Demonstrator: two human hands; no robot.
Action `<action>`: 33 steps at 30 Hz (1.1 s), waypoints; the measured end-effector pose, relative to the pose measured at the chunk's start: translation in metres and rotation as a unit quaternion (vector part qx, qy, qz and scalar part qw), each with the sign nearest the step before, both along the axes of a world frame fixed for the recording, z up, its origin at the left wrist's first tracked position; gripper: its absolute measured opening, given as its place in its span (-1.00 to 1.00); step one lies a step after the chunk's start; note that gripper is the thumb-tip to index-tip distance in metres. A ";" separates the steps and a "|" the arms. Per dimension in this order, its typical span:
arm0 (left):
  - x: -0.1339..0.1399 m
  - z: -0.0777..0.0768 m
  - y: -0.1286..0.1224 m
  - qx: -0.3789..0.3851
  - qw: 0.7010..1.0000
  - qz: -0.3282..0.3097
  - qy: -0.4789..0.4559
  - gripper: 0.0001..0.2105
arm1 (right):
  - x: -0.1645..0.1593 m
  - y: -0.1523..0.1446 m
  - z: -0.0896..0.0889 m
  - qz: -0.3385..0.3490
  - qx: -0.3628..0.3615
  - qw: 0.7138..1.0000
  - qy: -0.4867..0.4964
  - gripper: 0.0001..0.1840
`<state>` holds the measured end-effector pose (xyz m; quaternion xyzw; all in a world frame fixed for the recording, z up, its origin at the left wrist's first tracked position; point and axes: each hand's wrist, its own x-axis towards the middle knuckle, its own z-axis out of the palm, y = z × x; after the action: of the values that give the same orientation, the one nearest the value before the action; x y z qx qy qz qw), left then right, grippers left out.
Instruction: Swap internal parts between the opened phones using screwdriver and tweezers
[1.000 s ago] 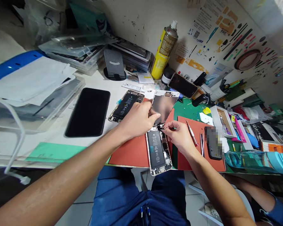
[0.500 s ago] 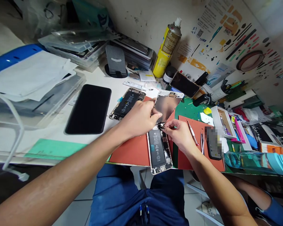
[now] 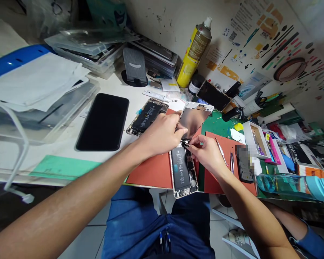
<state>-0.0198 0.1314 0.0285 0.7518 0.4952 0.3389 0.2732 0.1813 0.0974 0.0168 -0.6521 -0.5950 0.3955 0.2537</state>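
An opened phone body (image 3: 180, 172), its black battery showing, reaches over the table's front edge. Its detached-looking screen panel (image 3: 194, 120) stands tilted up at the far end of the body, with the metal back facing me. My left hand (image 3: 166, 132) grips the left edge of this panel, thumb across its lower part. At the joint between panel and body, my right hand (image 3: 206, 151) is closed in a pinch by the small connectors. Whatever sits between those fingertips is too small to make out. A second opened phone body (image 3: 148, 117) lies beyond my left hand.
A black tablet-like device (image 3: 102, 122) lies at left, beside clear boxes topped with papers (image 3: 37, 82). Red mats (image 3: 151, 172) cover the work area. At right are a screwdriver (image 3: 220, 149), tweezers (image 3: 232, 162), a lit phone (image 3: 244, 169) and a blue bottle (image 3: 288, 185). A spray can (image 3: 194, 52) stands behind.
The view has shifted slightly. Both hands keep nearly the same places on the phone, with the right fingers moving only a little at the joint.
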 end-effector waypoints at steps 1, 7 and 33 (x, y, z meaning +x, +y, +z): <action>0.000 0.000 0.000 0.001 1.000 0.000 0.001 -0.90 | 0.000 0.000 -0.001 0.000 -0.001 1.000 0.000 -0.92; -0.001 -0.001 0.001 0.001 1.000 0.006 -0.006 -0.89 | 0.000 0.000 -0.002 -0.008 -0.006 1.000 0.012 -0.93; 0.000 0.000 0.001 -0.014 1.000 0.006 -0.021 -0.82 | 0.004 -0.001 -0.003 -0.021 -0.017 0.998 0.053 -0.89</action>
<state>-0.0203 0.1326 0.0285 0.7376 0.4987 0.3489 0.2923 0.1850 0.0965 0.0142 -0.6467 -0.5603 0.4341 0.2817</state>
